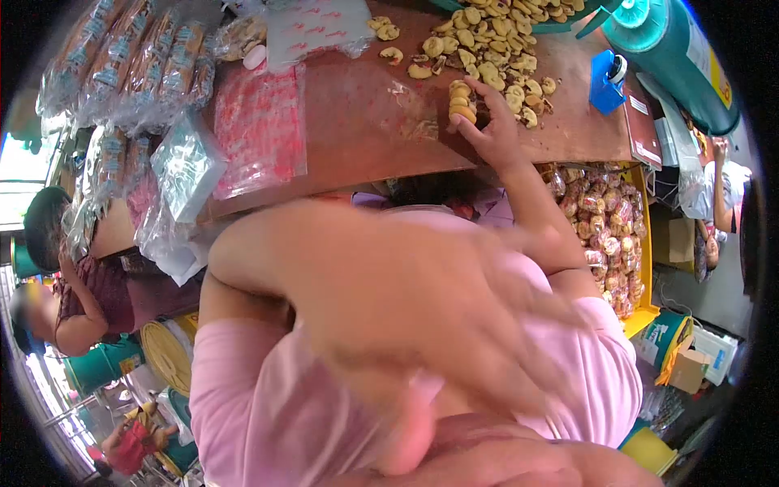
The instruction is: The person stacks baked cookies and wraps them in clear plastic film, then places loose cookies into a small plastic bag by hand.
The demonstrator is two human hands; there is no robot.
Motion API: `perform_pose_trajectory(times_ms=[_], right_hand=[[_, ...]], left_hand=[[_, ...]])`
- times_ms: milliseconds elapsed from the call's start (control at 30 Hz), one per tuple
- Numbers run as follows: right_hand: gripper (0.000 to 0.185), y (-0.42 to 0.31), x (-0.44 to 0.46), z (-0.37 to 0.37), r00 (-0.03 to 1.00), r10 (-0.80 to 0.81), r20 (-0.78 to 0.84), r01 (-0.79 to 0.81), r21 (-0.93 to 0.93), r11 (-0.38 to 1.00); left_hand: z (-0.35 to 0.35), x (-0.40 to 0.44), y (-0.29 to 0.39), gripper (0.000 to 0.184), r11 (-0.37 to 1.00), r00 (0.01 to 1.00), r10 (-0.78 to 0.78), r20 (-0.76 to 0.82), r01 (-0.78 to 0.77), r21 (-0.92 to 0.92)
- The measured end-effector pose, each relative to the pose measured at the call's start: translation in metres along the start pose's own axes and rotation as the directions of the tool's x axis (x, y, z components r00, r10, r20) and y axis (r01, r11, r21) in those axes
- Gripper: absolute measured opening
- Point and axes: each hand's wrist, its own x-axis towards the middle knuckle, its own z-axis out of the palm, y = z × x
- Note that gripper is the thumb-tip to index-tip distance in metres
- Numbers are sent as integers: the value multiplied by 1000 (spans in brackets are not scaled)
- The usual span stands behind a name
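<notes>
My right hand (493, 130) is at the front edge of the brown table (349, 122), its fingers closed round a short stack of yellowish round cookies (462, 104). Loose curved cookies (495, 40) are heaped just beyond it. My left hand (438, 300) is raised close to the camera, large and motion-blurred, in front of my pink shirt. Its fingers are stretched out and apart, and nothing shows in them. Left of my right hand, a red-patterned stack of plastic bags (261, 130) lies on the table.
Wrapped packs (109, 69) stand at the back left. A blue holder (608, 81) and a teal container (673, 57) are at the back right. Bagged cookies fill a yellow crate (647, 243) below the table's right side. Other people (81, 312) are at the far left and right.
</notes>
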Motion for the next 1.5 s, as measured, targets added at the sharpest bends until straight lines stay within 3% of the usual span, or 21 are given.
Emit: perform_pose_trajectory(times_ms=[67,100,133,167,200,267,367,467,567,667,733,767,833,933,1033,1133,1200,1333,1367,1433,1500], right_hand=[[65,26,1,13,997,69,-29,-62,198,978],[64,25,0,12,995,97,-32,-88,220,972],[64,24,-2,11,992,125,-34,-113,242,964],[64,7,0,3,990,137,-25,-130,188,973],[63,-3,0,-2,989,146,-12,-143,134,981],[63,11,-1,3,992,116,-40,-110,130,985],[63,16,-1,4,993,101,-60,-93,116,989],[63,12,-4,2,994,90,-58,-83,115,990],[63,8,-3,2,994,98,-42,-92,126,988],[63,10,-7,4,985,161,-53,-141,273,952],[63,-13,-5,5,969,231,-86,-160,490,857],[62,-29,-3,7,970,235,-57,-145,640,755],[62,-68,1,12,972,235,0,-116,870,479],[60,-94,3,26,986,123,117,-152,928,340],[58,-95,5,42,987,96,132,-158,913,375],[53,-63,-1,60,966,202,163,-238,866,441],[50,-40,-5,68,924,337,181,-331,819,469],[47,-22,0,62,957,178,229,-290,767,573],[46,-16,0,64,945,199,259,-327,742,586],[46,-20,2,58,930,227,288,-365,791,492],[46,-27,4,52,920,236,314,-386,831,401]], left_hand=[[-31,-40,-26,42,931,965,-221,-141,252,266],[-46,-55,-39,30,838,870,-343,-353,453,304],[-58,-53,-37,30,565,641,-498,-584,750,342],[-90,-120,-94,35,244,608,-311,-730,794,557],[-116,-168,-125,38,77,405,-347,-846,911,405],[-123,-206,-136,39,-343,293,-381,-877,836,429],[-121,-202,-130,39,-463,101,-566,-818,782,417],[-122,-181,-116,39,-485,35,-671,-740,734,475],[-124,-183,-111,37,-431,80,-718,-692,729,531],[-119,-200,-104,32,-189,143,-636,-758,924,333],[-109,-211,-108,27,151,-17,-566,-824,981,-124],[-103,-217,-110,25,322,-110,-553,-826,886,-334],[-78,-225,-122,22,675,-108,-446,-889,611,-413],[-42,-214,-135,20,765,-252,-453,-855,383,-517],[-12,-183,-135,22,651,-356,-474,-805,474,-593],[-15,-179,-109,25,581,-318,-681,-659,312,-751],[-17,-200,-108,31,523,-274,-687,-674,457,-719],[-21,-215,-105,41,399,-167,-738,-653,674,-622],[-22,-211,-106,41,394,-221,-738,-638,627,-673],[-28,-190,-104,41,391,-324,-732,-600,521,-759],[-36,-188,-106,41,370,-278,-739,-613,593,-715]])
